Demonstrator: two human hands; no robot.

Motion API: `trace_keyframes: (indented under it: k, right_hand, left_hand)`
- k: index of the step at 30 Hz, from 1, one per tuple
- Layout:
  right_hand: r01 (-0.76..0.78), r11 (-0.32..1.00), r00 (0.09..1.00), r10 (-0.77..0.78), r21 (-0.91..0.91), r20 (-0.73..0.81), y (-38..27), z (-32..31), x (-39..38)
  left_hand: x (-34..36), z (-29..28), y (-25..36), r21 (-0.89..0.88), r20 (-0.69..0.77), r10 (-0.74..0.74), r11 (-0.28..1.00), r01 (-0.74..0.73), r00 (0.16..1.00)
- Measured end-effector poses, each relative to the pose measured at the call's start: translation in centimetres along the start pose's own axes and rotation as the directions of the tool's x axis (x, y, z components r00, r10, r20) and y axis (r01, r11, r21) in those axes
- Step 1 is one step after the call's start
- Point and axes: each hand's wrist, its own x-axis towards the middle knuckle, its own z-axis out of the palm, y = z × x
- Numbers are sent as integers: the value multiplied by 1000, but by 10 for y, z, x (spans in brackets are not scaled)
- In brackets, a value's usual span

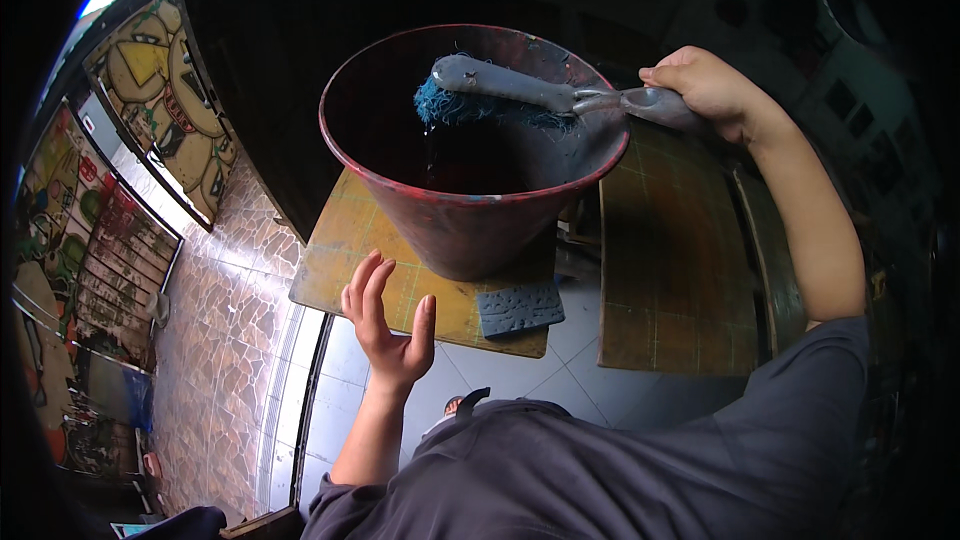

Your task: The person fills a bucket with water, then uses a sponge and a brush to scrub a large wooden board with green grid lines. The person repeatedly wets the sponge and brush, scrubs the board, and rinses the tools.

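My right hand (708, 90) is closed round the handle of a grey scrubbing brush (520, 88). The brush lies level above the mouth of a dark red, paint-stained bucket (470, 208), its frayed blue bristles facing down. Drops seem to fall from the bristles into the bucket, whose bottom is too dark to make out. My left hand (388, 325) is raised in front of the bucket, palm up, fingers apart, holding nothing. Beside it, a grey-blue pitted sponge (520, 310) rests at the front edge of the yellowish wooden board (330, 250) under the bucket.
Right of the bucket is a brown wooden surface (680, 270), with a gap between it and the board. White floor tiles (590, 365) show below. To the left are a stone-patterned floor (225, 340) beyond a doorway and a painted panel (150, 80).
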Motion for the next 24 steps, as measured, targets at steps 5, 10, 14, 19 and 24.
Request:
trace_keyframes:
  k: [5, 10, 14, 19, 24]
  right_hand:
    - [-45, 961, 989, 4, 271, 148, -9, 13, -16]
    - [73, 977, 988, -98, 200, 120, 1, 21, -28]
    - [46, 989, 999, -43, 141, -25, -2, 27, -42]
    - [340, 849, 824, -476, -405, -306, 19, 39, -47]
    - [380, 667, 728, -643, -641, -238, 41, 50, -50]
  left_hand:
    - [18, 0, 0, -143, -3, 51, 988, -51, 999]
    - [24, 3, -5, -206, 30, 114, 973, -106, 993]
    - [16, 7, -9, -264, 82, 93, 962, -68, 992]
    - [2, 11, -2, -284, 100, 56, 958, -26, 993]
    - [-16, 7, 17, -261, 97, 55, 965, -27, 994]
